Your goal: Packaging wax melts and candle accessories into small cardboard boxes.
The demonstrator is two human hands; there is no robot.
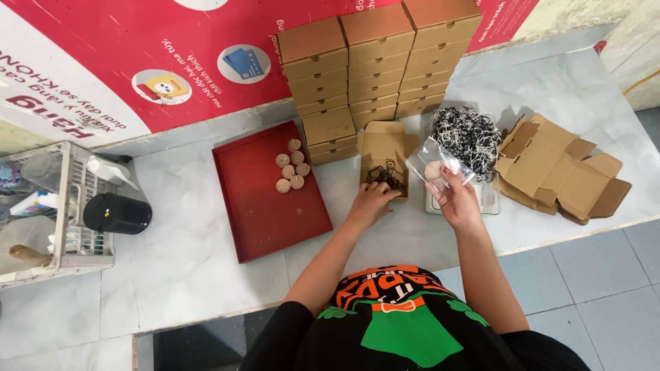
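Observation:
My left hand (370, 201) rests on the front edge of a small open cardboard box (382, 152) that holds black shredded paper (383, 176). Just to its right, my right hand (454, 199) holds up a clear plastic bag (432, 165) with a small round wooden piece inside. Behind that hand, a clear tray (489, 196) carries a heap of black and white shredded paper (467, 135).
A red tray (261, 206) at left holds several round wooden pieces (292, 165). Stacks of closed cardboard boxes (377, 62) stand at the back. Flat unfolded boxes (560, 172) lie at right. A white wire basket (65, 206) and a black cylinder (117, 213) sit far left.

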